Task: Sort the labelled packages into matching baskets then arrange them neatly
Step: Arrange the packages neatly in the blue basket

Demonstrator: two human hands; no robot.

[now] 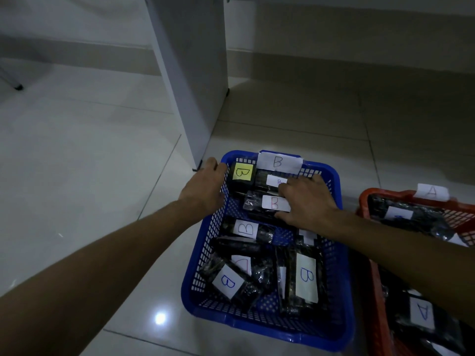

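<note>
Right hand (307,199) lies flat on B-labelled packages (270,204) at the far end of my blue basket (203,255), pressing with straight fingers

Left hand (205,186) grips the far left rim. Black shiny wraps look light, crinkly and slippery, so I'd pinch them by their short ends; bare mesh at mid-basket gives sliding room, walls hem the rest
</note>
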